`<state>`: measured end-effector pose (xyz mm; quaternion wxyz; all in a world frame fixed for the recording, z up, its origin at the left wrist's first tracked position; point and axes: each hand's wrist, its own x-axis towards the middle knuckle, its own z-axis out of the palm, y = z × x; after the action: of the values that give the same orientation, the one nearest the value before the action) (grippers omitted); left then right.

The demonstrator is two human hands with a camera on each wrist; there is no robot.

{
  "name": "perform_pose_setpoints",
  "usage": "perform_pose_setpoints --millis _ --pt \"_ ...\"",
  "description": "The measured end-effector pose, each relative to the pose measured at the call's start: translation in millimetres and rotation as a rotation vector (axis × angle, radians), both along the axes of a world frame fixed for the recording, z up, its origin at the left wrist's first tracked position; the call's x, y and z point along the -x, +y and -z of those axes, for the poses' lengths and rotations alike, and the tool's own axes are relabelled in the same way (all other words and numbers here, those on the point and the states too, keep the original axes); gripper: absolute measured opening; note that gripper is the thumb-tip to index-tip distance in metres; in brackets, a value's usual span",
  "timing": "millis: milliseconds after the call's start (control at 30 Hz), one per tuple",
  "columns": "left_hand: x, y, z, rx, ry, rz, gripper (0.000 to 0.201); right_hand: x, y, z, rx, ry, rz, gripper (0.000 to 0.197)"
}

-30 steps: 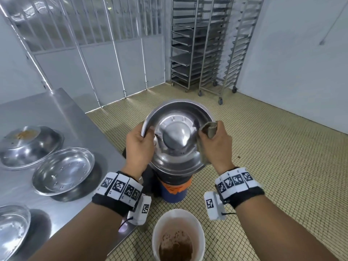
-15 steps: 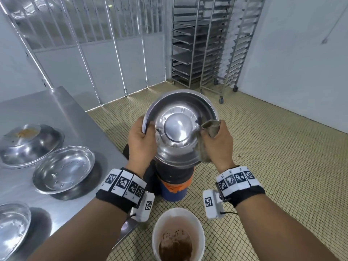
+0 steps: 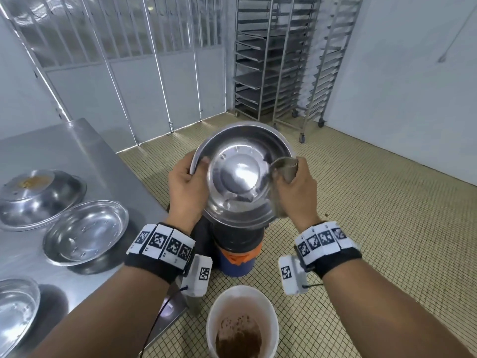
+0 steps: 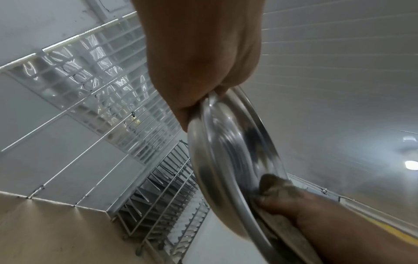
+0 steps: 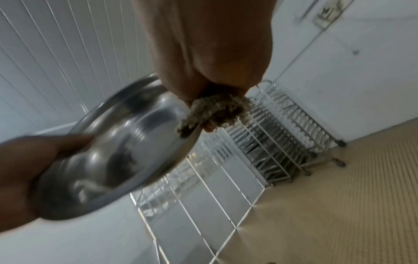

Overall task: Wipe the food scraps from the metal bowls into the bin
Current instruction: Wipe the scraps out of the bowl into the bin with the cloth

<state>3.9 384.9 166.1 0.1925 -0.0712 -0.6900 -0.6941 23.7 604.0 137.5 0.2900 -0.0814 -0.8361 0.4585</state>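
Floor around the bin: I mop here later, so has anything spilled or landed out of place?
Slightly: a few dark specks lie on the tiled floor right of the bin, possibly stray scraps. No puddle shows.

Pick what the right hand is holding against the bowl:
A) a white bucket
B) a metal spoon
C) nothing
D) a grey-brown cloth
D: the right hand grips a grey-brown cloth bunched against the rim of the bowl, which the left hand holds tilted over the bin.

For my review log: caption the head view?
Left hand tilts metal bowl over bin; right hand wipes with cloth.
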Motion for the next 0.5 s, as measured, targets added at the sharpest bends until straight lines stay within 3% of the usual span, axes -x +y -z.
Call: perform_pose_setpoints --millis 100,267,333,500 --pt "-4 -2 -1 0.06 0.06 0.003 0.031 -8 -5 17 0.08 -0.091 0.011 0.032" --pt "-12 1 8 0.14 0.014 0.118 0.022 5 18 -22 -0.279 -0.041 -0.034 0.029" --pt "-12 3 7 0.095 -0.015 0.104 0.022 7 19 -34 -0.306 -0.001 -0.034 0.026" --pt "-8 3 2 -0.04 0.012 0.028 0.027 -10 -3 7 0.082 -0.035 0.04 0.031"
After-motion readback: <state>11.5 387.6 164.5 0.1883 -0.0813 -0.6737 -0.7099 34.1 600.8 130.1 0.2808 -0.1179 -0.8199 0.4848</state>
